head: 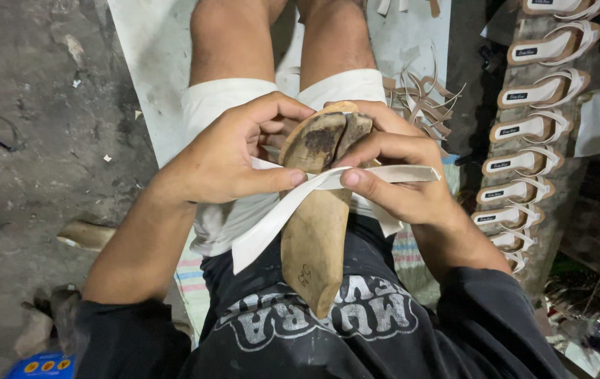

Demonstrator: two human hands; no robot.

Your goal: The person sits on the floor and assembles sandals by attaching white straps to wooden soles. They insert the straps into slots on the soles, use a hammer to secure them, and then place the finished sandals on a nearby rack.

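Straps [293,203] crossed over sole [314,238] in lap, pinned between thumbs: left hand [230,158] and right hand [398,175] both clamped on them (thumb tips nearly meeting). Risk: the crossing slides off-centre if either thumb eases.

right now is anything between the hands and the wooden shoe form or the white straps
Nothing visible. The left hand and right hand both grip the wooden shoe form directly, thumbs pressing the crossed white straps onto it. The finished sandals sit off to the right, well clear.
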